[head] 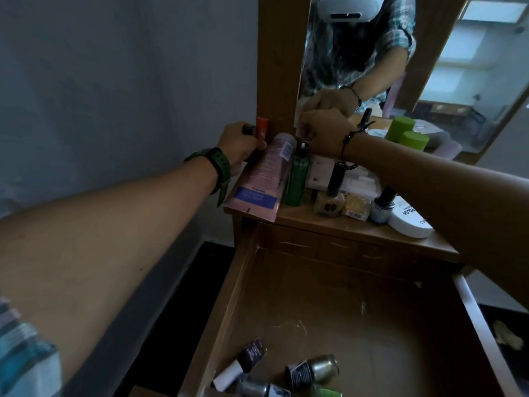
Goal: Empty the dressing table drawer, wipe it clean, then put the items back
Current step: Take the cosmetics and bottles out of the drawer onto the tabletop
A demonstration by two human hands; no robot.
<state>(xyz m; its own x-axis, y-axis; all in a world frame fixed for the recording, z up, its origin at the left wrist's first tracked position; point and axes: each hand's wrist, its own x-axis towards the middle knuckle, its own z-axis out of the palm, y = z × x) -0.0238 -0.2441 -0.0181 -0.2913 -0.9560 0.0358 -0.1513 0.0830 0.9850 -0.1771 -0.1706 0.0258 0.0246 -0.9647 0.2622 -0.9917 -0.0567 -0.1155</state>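
The drawer (357,305) stands pulled out below the dressing table top (357,227); its wooden floor is mostly bare and scratched, with a few small bottles lying on their sides in the corner farthest from the table top: a dark bottle with a white cap (243,365), a gold nail polish bottle (315,368), a silvery one (257,389) and a bit of green at the frame's lower edge; above the drawer, on the table top, a pink tube (266,173) lies slanting with its crimped end over the front edge, and just beside it stands a green bottle (297,179); further along from the tube are a beige nail polish bottle (329,200), a yellow block (355,209), a dark nail polish bottle (382,209) and a white round jar (409,222) at the front edge; two lime-green caps (406,136) stand near the mirror (429,67); the left hand (240,144), with a green watch (220,170) on its wrist, is curled around an orange-capped stick and a dark one at the tube's cap end, touching the tube; the right hand (320,131), with a dark cord bracelet at the wrist, is above the green bottle's cap, fingers pinched together on something small that I cannot make out; the mirror reflects that hand and a plaid sleeve.
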